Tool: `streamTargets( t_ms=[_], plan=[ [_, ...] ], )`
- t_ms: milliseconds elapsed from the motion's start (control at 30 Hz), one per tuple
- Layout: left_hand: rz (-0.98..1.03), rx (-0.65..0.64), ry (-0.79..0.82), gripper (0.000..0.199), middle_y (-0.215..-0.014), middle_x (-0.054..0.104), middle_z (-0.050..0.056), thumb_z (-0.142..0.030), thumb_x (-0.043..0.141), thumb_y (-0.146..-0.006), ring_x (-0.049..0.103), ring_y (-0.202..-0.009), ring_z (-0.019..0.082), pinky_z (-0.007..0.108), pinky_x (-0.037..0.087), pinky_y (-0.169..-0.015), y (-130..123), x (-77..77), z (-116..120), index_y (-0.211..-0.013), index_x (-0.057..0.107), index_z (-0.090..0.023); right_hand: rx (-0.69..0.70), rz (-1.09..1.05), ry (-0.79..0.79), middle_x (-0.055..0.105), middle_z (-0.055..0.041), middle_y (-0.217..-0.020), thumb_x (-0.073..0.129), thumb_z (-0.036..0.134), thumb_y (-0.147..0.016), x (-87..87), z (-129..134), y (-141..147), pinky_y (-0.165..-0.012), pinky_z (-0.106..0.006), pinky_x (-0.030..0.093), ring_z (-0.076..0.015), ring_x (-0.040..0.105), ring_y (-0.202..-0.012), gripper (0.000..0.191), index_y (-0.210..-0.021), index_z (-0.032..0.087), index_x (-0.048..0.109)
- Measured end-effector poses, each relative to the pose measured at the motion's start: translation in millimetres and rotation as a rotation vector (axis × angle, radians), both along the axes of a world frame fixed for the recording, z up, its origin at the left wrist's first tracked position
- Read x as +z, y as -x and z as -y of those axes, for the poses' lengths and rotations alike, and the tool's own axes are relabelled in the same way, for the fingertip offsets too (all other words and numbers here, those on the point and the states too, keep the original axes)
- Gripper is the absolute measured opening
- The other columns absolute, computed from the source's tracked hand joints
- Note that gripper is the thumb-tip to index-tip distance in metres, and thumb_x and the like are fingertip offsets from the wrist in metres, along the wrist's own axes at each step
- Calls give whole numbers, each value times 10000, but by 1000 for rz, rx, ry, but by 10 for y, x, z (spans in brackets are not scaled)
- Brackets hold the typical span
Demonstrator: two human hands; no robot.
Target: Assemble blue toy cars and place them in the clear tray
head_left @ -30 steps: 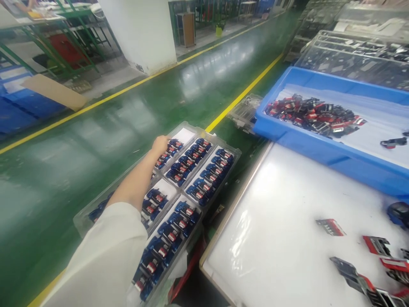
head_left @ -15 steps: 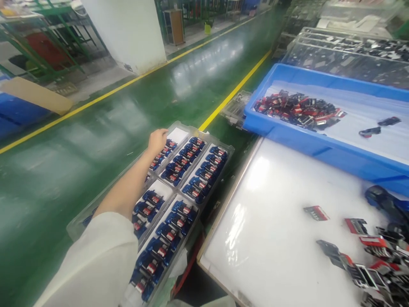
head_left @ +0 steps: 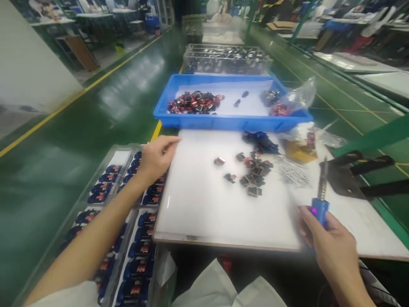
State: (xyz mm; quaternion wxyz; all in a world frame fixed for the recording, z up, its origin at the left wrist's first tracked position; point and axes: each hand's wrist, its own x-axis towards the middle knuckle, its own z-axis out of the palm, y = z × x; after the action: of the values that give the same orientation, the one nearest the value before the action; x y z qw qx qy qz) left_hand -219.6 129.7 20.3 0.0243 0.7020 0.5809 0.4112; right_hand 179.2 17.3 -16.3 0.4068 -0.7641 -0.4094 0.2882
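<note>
My left hand (head_left: 156, 157) hovers at the left edge of the white board (head_left: 201, 204), fingers apart, with nothing visible in it. Below it lies a clear plastic tray (head_left: 79, 204) holding rows of blue-and-red components (head_left: 137, 268). My right hand (head_left: 329, 247) is blurred at the board's near right corner, gripping a blue-handled tool with a metal shaft (head_left: 319, 209) and a small magenta light. Small black-and-red parts (head_left: 255, 172) lie scattered on the board, out of reach of both fingertips.
A blue bin (head_left: 223, 123) holding a heap of black-and-red parts (head_left: 194, 102) stands beyond the board. A clear bag (head_left: 298, 98), loose screws (head_left: 294, 172) and a black-handled tool (head_left: 348, 179) lie to the right. A clear rack of parts (head_left: 226, 59) stands behind the bin.
My view has swung right, centring the board and bin. My left hand has moved from the tray's far corner to the board's edge. My right hand has appeared holding the blue tool.
</note>
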Motion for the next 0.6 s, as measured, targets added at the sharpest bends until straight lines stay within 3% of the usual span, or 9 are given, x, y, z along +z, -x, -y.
streamTargets(
  t_ms=[100, 233, 433, 600],
  plan=[
    [-18, -210, 65, 244, -1035, 764, 35, -169, 542, -897, 699, -916, 165, 254, 569, -791, -557, -5, -146, -1048, 730, -211, -10, -174, 4, 504, 33, -503, 732, 662, -669, 26, -42, 37, -367, -240, 347, -131, 435, -409, 503, -809, 190, 630],
    [-163, -386, 126, 281, -1082, 744, 69, -114, 531, -897, 696, -998, 191, 319, 566, -903, -1219, 34, -409, -1109, 697, -194, 57, -294, -48, 487, 44, -476, 729, 669, -669, 32, -31, 30, -368, -229, 315, -117, 399, -389, 537, -848, 171, 640],
    [-584, -464, 169, 554, -1405, 578, 124, -4, 483, -837, 585, -1258, 253, 436, 485, -1064, -1978, 197, -867, -1355, 545, -189, 65, -366, -142, 492, 42, -492, 695, 643, -721, -13, -22, 2, -368, -214, 261, -104, 380, -391, 492, -844, 169, 650],
    [-740, -490, 286, 622, -1445, 554, 104, 14, 442, -803, 555, -1304, 252, 408, 453, -1090, -2410, 315, -1077, -1369, 548, -220, 90, -478, -167, 533, 27, -547, 694, 618, -714, -106, -58, -39, -369, -220, 299, -112, 439, -397, 494, -890, 158, 665]
  ],
)
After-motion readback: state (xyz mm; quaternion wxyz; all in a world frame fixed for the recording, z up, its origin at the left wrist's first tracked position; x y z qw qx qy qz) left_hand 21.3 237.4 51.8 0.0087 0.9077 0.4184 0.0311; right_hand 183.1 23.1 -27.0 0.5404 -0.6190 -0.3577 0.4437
